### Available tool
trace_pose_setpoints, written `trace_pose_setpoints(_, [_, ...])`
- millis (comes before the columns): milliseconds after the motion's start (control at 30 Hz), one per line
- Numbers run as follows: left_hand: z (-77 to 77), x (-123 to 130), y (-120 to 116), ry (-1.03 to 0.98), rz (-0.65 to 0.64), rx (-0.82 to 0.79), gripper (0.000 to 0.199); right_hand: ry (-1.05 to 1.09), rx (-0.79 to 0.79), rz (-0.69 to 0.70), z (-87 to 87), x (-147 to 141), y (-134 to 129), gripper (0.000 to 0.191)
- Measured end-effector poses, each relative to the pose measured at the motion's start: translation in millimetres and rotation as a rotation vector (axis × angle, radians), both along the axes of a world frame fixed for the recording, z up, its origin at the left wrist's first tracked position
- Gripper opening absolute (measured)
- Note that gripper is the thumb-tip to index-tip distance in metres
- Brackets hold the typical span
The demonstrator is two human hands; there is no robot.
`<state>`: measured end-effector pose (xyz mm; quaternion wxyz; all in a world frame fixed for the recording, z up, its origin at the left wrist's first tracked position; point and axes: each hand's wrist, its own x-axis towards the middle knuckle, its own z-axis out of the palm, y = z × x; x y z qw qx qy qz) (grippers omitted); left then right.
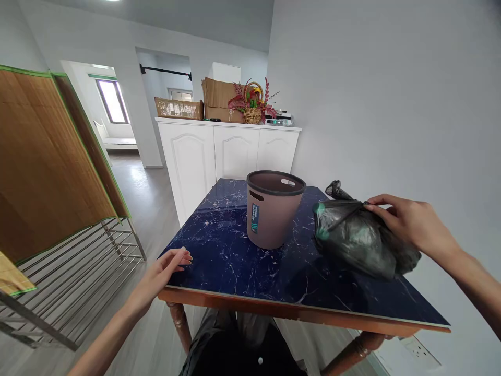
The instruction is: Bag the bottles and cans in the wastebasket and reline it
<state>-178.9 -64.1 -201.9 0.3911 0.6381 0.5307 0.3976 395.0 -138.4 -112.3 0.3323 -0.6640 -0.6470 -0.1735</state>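
Note:
A dusty-pink trash bin (270,219) with a dark rim and a blue label stands upright on the dark blue marbled table (230,266). To its right is a full black plastic bag (352,240), its top gathered into a knot. My right hand (403,216) pinches the bag near that knot. At the table's left front edge is my left hand (170,266), holding nothing, its fingers loosely curled and apart from the thumb. Nothing shows inside the bin from this angle.
Behind the table a white cabinet (235,151) bears cardboard boxes (221,96) and a basket of flowers (252,112). On the left stands a metal rack (90,261) with a bamboo mat (47,167). A wall borders the right side.

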Motion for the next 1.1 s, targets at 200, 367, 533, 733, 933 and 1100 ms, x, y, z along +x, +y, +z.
trace_pose_setpoints(200, [-7.9,14.5,24.4,0.071,-0.078,-0.007,0.063,0.079,0.008,-0.177,-11.2,62.8,76.3,0.020])
trace_pose_setpoints(367, [-10.9,17.8,33.8,0.110,-0.080,-0.006,0.061,0.056,0.014,-0.237,-12.0,77.5,118.9,0.032])
trace_pose_setpoints(533, [-16.9,16.4,37.9,0.160,-0.072,0.021,0.055,-0.008,-0.124,-0.201,-32.7,86.2,161.9,0.022])
trace_pose_setpoints(733, [-31.2,19.4,46.7,0.259,-0.057,0.024,0.054,-0.038,-0.275,-0.186,-87.7,84.4,205.2,0.016])
trace_pose_setpoints(933, [-41.6,22.1,50.9,0.363,-0.005,0.017,0.061,-0.039,-0.298,-0.242,-109.5,77.1,227.2,0.021])
trace_pose_setpoints(1100, [-39.6,25.6,55.0,0.397,0.018,0.057,0.060,-0.018,-0.285,-0.273,-114.2,64.0,237.0,0.022])
